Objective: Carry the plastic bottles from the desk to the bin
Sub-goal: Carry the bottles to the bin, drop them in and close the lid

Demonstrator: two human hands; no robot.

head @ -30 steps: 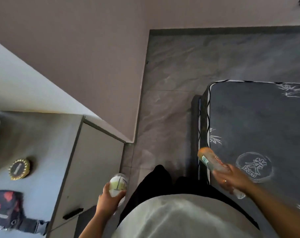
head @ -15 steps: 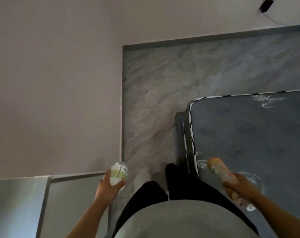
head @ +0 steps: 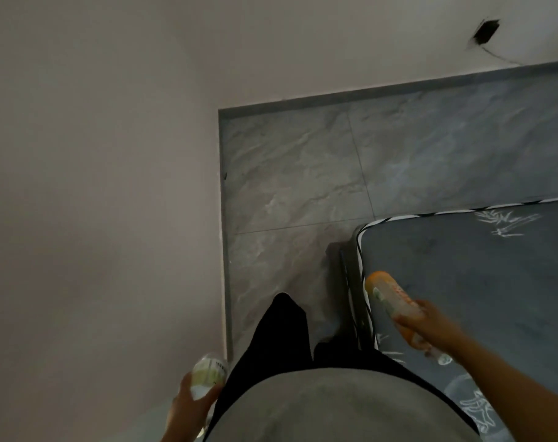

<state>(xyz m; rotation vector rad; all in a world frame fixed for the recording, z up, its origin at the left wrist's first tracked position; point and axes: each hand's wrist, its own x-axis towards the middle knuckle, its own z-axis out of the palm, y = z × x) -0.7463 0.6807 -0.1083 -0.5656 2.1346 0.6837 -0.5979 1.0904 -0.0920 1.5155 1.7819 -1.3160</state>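
My left hand (head: 193, 406) grips a clear plastic bottle with a pale green label (head: 209, 373), held low beside my left hip near the wall. My right hand (head: 434, 327) holds a plastic bottle with orange ends and a printed label (head: 391, 296), tilted with its orange base pointing forward-left, above the corner of the mattress. No bin and no desk are in view.
A plain wall (head: 96, 186) runs along my left. A grey marble-tiled floor (head: 303, 186) stretches ahead between the wall and a dark grey mattress (head: 478, 282) on my right. A dark hole (head: 486, 30) marks the far wall. My black-trousered leg (head: 281, 330) is stepping forward.
The desk has slid out of view behind me as I walk forward and turn. Both hands keep their bottles; more floor and the far wall now show.
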